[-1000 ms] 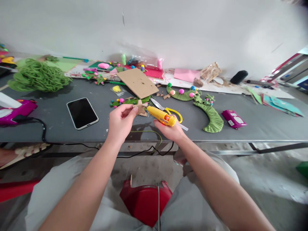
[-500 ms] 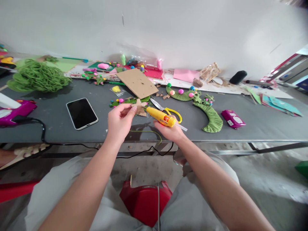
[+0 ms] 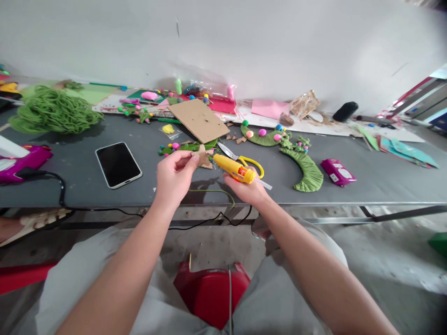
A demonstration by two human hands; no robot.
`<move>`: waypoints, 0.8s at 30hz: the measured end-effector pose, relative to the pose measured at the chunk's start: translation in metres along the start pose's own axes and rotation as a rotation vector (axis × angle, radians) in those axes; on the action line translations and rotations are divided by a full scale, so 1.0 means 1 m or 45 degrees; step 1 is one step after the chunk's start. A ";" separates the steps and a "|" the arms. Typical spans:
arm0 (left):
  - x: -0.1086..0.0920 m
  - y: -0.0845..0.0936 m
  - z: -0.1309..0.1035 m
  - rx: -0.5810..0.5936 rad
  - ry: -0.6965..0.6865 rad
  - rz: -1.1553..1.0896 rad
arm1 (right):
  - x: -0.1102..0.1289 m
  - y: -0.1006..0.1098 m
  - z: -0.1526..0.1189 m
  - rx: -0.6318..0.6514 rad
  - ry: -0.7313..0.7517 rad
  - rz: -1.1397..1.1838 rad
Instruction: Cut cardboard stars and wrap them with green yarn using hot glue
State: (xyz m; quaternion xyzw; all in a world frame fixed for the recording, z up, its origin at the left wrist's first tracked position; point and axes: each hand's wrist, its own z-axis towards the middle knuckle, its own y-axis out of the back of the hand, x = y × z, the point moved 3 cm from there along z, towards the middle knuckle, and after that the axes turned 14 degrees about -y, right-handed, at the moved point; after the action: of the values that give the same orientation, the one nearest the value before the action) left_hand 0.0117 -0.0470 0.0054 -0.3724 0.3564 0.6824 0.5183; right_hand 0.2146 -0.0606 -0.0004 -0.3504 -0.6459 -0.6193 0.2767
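Between its thumb and fingers, my left hand (image 3: 177,174) pinches a small brown cardboard star (image 3: 202,156). My right hand (image 3: 247,186) is wrapped round a yellow glue gun (image 3: 233,168), whose nozzle points left at the star, close to its right side. A clear glue stick (image 3: 262,184) sticks out of the gun's back end. Scissors (image 3: 253,164) with yellow handles lie just behind the gun. Beyond the star rests a brown cardboard sheet (image 3: 199,120), and a green piece with small coloured balls (image 3: 174,146) lies partly under it.
A white-edged phone (image 3: 118,165) and green yarn (image 3: 57,110) lie at left. At right are a green-wrapped crescent (image 3: 307,172), a decorated green arc (image 3: 260,137) and a purple packet (image 3: 338,172). A black cord (image 3: 63,186) hangs over the table's front edge.
The glue gun and my right hand have shifted very slightly to the right. My left hand still pinches the star, almost unmoved.
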 end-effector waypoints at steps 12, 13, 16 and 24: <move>-0.004 -0.001 -0.001 0.005 0.044 -0.028 | 0.004 0.004 0.002 0.003 0.096 0.044; -0.004 -0.001 -0.001 -0.001 0.043 -0.034 | 0.004 0.004 0.002 0.010 0.098 0.043; -0.004 0.000 0.000 -0.019 0.044 -0.052 | 0.003 0.003 0.002 0.020 0.090 0.033; -0.005 0.000 0.001 -0.051 0.037 -0.057 | 0.004 0.003 -0.001 0.029 0.077 -0.030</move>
State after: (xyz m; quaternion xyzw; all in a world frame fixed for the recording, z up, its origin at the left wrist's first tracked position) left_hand 0.0123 -0.0484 0.0098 -0.4004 0.3419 0.6721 0.5207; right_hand 0.2148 -0.0613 0.0049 -0.3206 -0.6484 -0.6254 0.2928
